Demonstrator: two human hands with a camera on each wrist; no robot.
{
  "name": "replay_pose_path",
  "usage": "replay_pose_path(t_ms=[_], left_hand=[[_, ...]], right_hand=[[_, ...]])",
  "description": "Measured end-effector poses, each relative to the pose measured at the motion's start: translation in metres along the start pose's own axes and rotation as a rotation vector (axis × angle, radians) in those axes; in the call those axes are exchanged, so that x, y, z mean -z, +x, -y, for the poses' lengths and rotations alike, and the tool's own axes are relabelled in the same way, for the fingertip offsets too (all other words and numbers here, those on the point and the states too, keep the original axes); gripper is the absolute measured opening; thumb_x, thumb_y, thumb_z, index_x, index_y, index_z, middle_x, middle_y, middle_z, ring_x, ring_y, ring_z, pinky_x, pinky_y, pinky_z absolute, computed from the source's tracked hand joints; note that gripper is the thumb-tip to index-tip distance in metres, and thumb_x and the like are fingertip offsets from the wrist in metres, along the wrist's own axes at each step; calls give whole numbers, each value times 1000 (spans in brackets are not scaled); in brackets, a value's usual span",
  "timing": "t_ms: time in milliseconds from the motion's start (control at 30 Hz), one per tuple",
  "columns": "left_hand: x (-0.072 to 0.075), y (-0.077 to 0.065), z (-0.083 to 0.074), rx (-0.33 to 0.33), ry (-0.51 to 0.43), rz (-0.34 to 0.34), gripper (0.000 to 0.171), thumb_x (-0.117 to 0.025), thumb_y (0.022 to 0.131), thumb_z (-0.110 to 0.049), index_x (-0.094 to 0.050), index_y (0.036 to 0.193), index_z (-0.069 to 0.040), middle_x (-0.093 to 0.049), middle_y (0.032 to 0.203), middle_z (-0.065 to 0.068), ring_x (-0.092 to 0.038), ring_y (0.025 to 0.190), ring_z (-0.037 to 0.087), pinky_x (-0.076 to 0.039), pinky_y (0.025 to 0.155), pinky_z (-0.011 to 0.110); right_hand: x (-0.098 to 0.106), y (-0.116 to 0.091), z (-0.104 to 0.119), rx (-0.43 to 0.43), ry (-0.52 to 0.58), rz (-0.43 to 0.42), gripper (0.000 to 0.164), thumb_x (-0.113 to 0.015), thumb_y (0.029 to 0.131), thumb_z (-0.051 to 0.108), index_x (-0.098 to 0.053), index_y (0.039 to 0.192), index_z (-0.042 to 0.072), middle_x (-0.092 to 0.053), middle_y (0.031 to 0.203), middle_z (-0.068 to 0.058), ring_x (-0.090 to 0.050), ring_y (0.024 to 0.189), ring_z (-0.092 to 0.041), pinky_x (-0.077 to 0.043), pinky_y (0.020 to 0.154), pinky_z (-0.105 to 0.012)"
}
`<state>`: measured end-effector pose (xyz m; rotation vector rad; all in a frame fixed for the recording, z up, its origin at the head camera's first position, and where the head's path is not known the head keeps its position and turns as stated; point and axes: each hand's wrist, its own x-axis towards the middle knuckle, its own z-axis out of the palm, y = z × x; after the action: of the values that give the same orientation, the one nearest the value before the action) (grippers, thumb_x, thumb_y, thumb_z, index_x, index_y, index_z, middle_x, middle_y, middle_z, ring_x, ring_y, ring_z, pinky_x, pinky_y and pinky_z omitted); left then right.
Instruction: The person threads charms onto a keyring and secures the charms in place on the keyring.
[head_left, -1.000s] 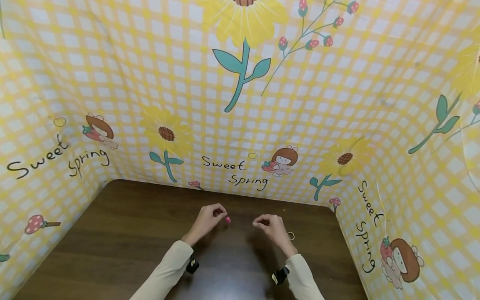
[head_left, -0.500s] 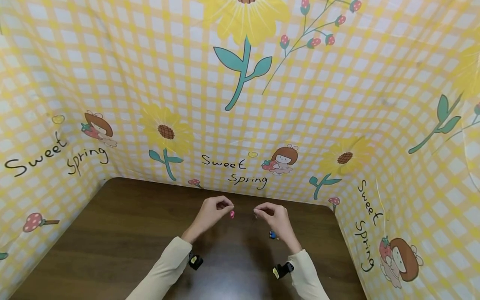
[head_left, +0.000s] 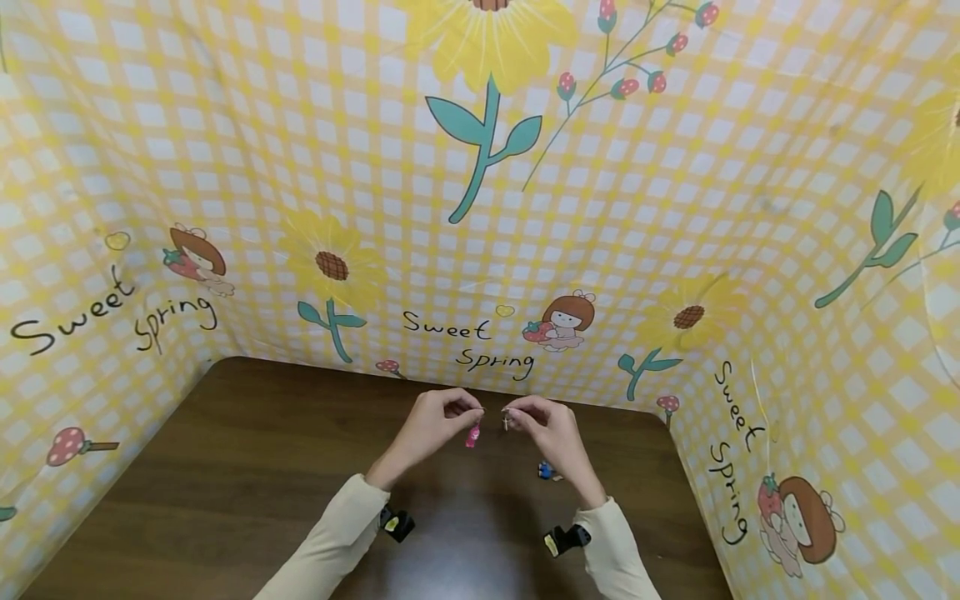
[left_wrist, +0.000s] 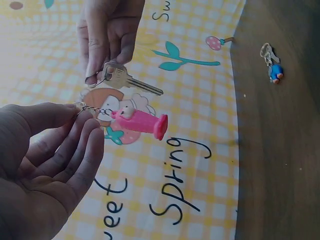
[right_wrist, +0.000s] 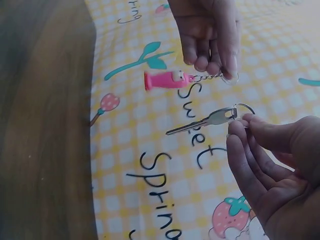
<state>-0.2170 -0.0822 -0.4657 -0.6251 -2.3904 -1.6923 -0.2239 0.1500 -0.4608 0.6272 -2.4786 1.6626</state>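
Observation:
Thumb and fingertips of my left hand (head_left: 435, 423) pinch the top of a keychain; from its short chain hangs a pink figure charm (left_wrist: 140, 121) with a white eye. Opposite, my right hand (head_left: 552, 429) pinches a thin metal split ring (right_wrist: 246, 107), and a silver key (right_wrist: 212, 119) hangs on that ring. Both hands are raised over the table, fingertips facing each other with a small gap between. In the left wrist view the key appears just above the pink charm, apart from it.
A blue figure keychain (left_wrist: 275, 72) with a ring and a key lies on the dark wooden table (head_left: 247, 467), beside my right wrist. Yellow checked cloth (head_left: 390, 250) with printed flowers walls the table at the back and both sides.
Both hands have risen and come closer together, the left moving rightward with the pink charm. The blue keychain, hidden behind the right wrist earlier except for its ring, now shows.

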Motion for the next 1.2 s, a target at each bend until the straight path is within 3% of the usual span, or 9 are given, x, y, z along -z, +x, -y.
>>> replay_pose_path(t_ms=[133,333,700,833,1100,1200], left_hand=[[0,0,-8,-20,8,1,5,-79,96,-8,-78,94,-3,-77,85,2,-70,74,11,-58,69,26],[1,0,-15,-32,26,-3,9,-80,97,-12,-78,95,-4,-76,87,-1,-71,78,10,-59,72,26],[0,-1,-16,-42,9,-5,5,-78,97,-9,-78,95,-5,-76,85,1,-70,74,10,-57,68,25],[0,-2,-17,-25,-24,3,5,-76,99,-8,-78,95,-5,-76,83,2,-74,74,20,-59,68,27],[0,-3,-15,-21,-49,3,5,-77,99,-9,-77,95,-6,-75,84,2,-71,73,15,-58,68,26],[0,-3,-15,-15,-57,13,5,-76,99,-8,-77,95,-5,-75,85,2,-73,75,22,-59,68,27]], right_hand=[[-1,0,8,5,4,-6,10,-71,102,9,-80,102,3,-78,91,-7,-75,82,-21,-59,73,-24],[-2,-1,18,29,3,4,12,-71,103,12,-79,104,3,-78,92,-7,-75,82,-26,-60,74,-30],[-5,-2,25,38,36,11,12,-72,103,12,-78,104,2,-78,96,-10,-75,86,-35,-60,79,-26],[-6,-3,27,33,37,17,13,-71,103,13,-78,104,2,-77,95,-10,-74,86,-38,-60,79,-27],[-6,-5,27,45,41,5,14,-70,104,13,-77,104,1,-77,95,-11,-74,84,-25,-60,79,-27],[-6,-6,25,42,37,-1,14,-70,104,13,-77,104,1,-76,95,-11,-73,84,-20,-60,78,-29]])
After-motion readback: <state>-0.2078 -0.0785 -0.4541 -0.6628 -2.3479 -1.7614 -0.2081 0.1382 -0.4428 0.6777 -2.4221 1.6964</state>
